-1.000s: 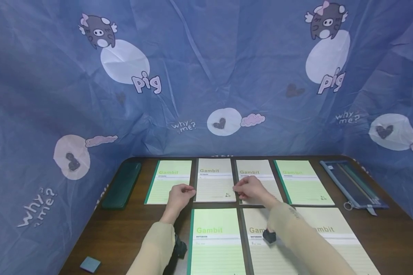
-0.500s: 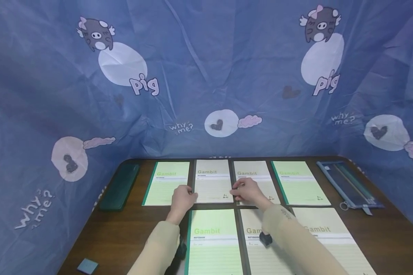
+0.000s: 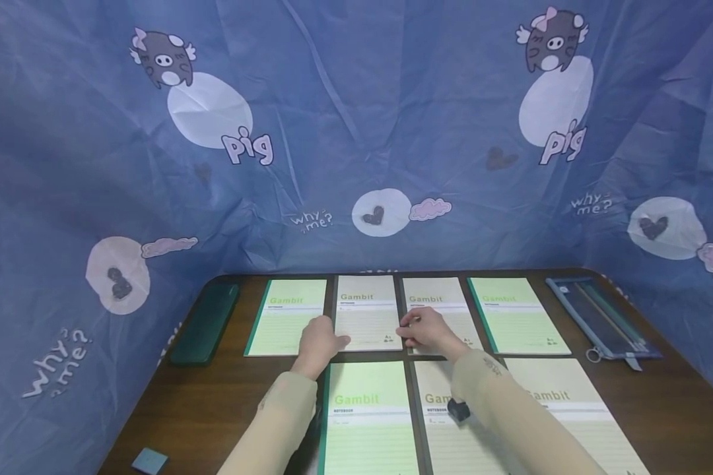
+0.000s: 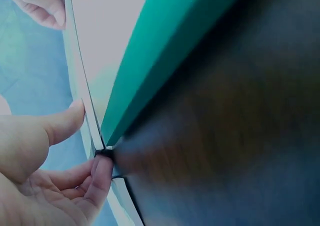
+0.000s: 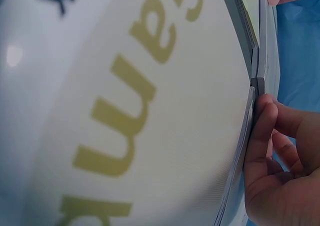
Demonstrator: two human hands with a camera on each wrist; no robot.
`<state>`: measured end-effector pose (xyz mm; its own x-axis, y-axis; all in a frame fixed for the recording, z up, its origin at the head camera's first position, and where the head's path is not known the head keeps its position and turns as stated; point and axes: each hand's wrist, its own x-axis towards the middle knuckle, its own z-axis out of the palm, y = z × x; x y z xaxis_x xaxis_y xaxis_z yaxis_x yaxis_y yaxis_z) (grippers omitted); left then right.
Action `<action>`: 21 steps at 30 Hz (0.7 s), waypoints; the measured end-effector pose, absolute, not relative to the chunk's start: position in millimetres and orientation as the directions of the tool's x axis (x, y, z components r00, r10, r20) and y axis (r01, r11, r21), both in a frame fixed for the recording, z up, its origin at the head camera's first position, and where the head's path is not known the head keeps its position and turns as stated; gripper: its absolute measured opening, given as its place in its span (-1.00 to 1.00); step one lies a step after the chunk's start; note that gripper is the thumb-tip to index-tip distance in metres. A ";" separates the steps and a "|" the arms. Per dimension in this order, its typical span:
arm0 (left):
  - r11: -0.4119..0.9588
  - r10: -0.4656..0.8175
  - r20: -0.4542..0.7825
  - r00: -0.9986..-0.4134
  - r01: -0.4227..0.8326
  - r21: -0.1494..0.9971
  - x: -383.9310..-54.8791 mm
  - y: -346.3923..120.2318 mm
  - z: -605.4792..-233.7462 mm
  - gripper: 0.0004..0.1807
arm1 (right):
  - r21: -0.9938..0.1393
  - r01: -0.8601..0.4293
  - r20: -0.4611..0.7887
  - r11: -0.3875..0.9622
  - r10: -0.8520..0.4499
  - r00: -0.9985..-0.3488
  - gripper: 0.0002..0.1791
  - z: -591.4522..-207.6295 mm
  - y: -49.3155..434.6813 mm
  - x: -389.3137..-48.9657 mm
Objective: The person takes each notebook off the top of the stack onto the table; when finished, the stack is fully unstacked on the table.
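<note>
In the head view a pale notebook (image 3: 368, 316) with a grey spine lies in the back row, between my hands. My left hand (image 3: 317, 343) holds its near left corner, thumb at the near edge. The left wrist view shows that thumb (image 4: 72, 118) and a fingertip set apart along the edge. At its right edge, my right hand (image 3: 429, 328) has thumb and finger together by the corner, overlapping the neighbouring pale notebook (image 3: 436, 287). A green notebook (image 3: 285, 316) lies left of the held one. Under the right forearm is a pale front-row notebook (image 5: 165, 126).
Another green notebook (image 3: 513, 316) ends the back row. In front lie a green notebook (image 3: 371, 422) and a pale one (image 3: 576, 382). A dark green case (image 3: 204, 323), a blue mesh zip pouch (image 3: 603, 316) and a small blue square (image 3: 150, 460) sit at the sides. A patterned curtain (image 3: 333, 145) hangs behind.
My left hand has slid slightly right and turned, bringing its thumb from the notebook's left edge to its near left corner. The right hand stays at the right edge.
</note>
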<state>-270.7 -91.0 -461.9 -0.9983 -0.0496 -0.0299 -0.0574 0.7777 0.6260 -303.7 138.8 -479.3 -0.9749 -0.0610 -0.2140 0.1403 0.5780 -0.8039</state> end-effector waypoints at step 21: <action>0.436 -0.150 -0.173 -0.973 -0.222 0.872 -281.7 -98.6 -453.4 -0.52 | -0.799 0.197 -0.259 0.568 -0.030 -0.965 -0.77 -479.4 137.0 -307.1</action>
<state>-281.7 -98.6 -453.4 -0.9734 -0.1502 -0.1732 -0.2224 0.4355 0.8723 -307.1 137.0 -479.4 -0.9654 -0.0298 -0.2592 0.1970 0.5681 -0.7990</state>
